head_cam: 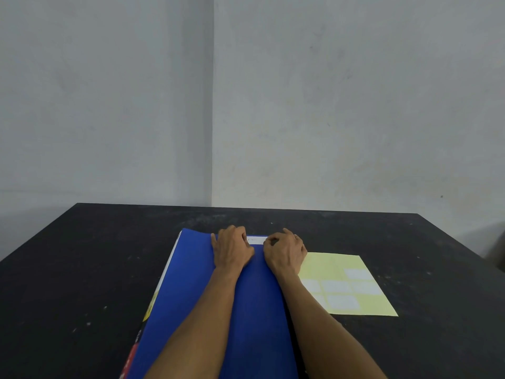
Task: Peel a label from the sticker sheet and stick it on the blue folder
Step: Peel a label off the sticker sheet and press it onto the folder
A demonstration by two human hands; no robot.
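A blue folder (191,283) lies lengthwise on the black table in front of me. A white label (257,240) lies flat near the folder's far edge, between my two hands. My left hand (232,250) rests on the folder with its fingertips on the label's left end. At the label's right end sits my right hand (285,253), fingers curled down on it. To the right of the folder lies the pale yellow sticker sheet (341,272), with several white labels on its near half.
The black table (82,269) ends at a far edge below a grey wall corner. A white, yellow and red strip shows along the folder's left side (149,310). A dim object sits at the right frame edge (496,253).
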